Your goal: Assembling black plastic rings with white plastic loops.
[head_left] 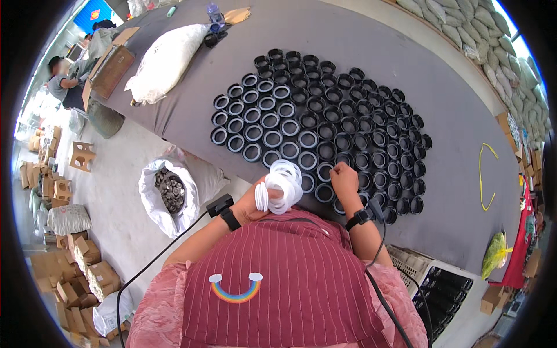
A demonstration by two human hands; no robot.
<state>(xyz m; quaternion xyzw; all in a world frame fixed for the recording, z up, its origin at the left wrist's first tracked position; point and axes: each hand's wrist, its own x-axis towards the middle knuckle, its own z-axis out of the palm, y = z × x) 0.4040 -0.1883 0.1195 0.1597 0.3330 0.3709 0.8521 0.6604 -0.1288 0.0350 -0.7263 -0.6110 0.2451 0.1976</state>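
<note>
My left hand (248, 205) is closed around a loose bunch of translucent white plastic rings (285, 181), close to my apron at the table's near edge. Several black round caps (349, 124) stand in tight rows on the grey tabletop in front of me. Those on the left carry a pale ring (272, 138) in the top; the ones farther right look plain black. Over the near rows, my right hand (345, 181) has its fingers drawn together at a cap. What lies between those fingertips is hidden.
A white sack of metal parts (172, 197) stands on the floor at left. On the table lie a stuffed white bag (168, 62) and a yellow cord (481, 174). A crate of black parts (444, 296) sits low at right. Another person (61, 84) is far left.
</note>
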